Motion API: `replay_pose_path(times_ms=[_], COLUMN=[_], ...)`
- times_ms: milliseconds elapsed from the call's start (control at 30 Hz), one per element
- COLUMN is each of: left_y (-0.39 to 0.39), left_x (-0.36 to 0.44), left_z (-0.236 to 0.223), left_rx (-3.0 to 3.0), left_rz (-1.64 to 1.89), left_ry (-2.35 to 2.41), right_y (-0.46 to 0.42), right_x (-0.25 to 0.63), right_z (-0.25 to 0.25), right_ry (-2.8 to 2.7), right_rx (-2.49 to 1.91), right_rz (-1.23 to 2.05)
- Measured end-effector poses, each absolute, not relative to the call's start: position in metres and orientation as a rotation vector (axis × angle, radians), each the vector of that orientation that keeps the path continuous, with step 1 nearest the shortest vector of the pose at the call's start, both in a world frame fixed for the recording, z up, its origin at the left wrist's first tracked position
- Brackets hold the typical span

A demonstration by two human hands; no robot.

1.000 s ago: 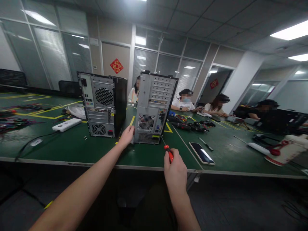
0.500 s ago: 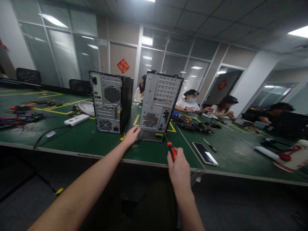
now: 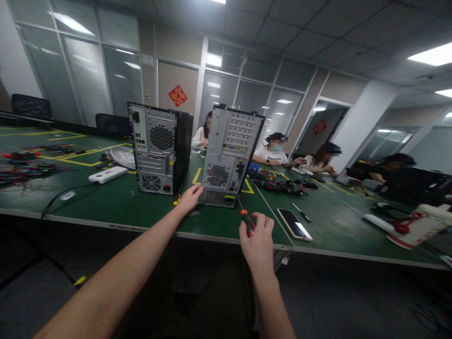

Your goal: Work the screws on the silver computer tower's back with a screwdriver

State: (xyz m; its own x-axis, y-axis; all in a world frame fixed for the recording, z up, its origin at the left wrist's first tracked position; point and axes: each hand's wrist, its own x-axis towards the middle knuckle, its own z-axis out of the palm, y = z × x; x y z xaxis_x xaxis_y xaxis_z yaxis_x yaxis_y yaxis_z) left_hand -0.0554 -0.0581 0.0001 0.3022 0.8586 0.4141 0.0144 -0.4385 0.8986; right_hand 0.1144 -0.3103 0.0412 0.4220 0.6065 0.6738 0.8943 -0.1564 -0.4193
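My right hand holds a red-and-black screwdriver by its handle, with some fingers raised off the grip. Its thin shaft points up and away, and the tip meets the lower right edge of a grey computer tower whose back faces me. At that tower's lower left corner, my left hand grips the edge with closed fingers; the fingertips are partly hidden. A second, darker computer tower stands upright to the left. Between the two lies a small yellow item, partly behind my left hand.
A phone and a pen-like tool lie right of my right hand. Farther left are a white power strip, a white basket and tangled wires. Dark cables lie behind. Several people sit across the table.
The fingers of my right hand have loosened and shifted on the screwdriver handle, which is tilted a little differently. My left hand stays at the tower's corner. The whole view has shifted slightly.
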Motion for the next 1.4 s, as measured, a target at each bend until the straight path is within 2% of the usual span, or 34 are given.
replay_pose_path(times_ms=[233,533,667,933,1033,1233,1400], left_y=[-0.059,-0.061,-0.058,-0.058,-0.060,-0.061,-0.060], left_x=[-0.056,-0.056,-0.056,-0.055,-0.055,-0.056,-0.056], left_z=[0.000,0.003,0.000,0.001,0.004,0.004,0.003], left_rx=[1.752,1.785,1.785,1.773,1.751,1.753,1.765], left_rz=[1.232,1.243,1.229,1.236,1.228,1.208,1.213], left_ry=[0.821,0.856,0.854,0.841,0.840,0.840,0.843], right_y=[-0.308,-0.313,-0.311,-0.303,-0.303,-0.310,-0.314], right_x=[0.123,0.138,0.133,0.111,0.111,0.112,0.110], right_z=[0.045,0.071,0.068,0.054,0.050,0.050,0.054], right_ry=[-1.669,-2.000,-1.790,-0.931,-0.821,-1.218,-1.384], right_rx=[-1.749,-2.019,-2.073,-1.927,-1.861,-1.709,-1.718], right_rz=[-0.679,-0.919,-0.767,-0.168,0.032,-0.331,-0.457])
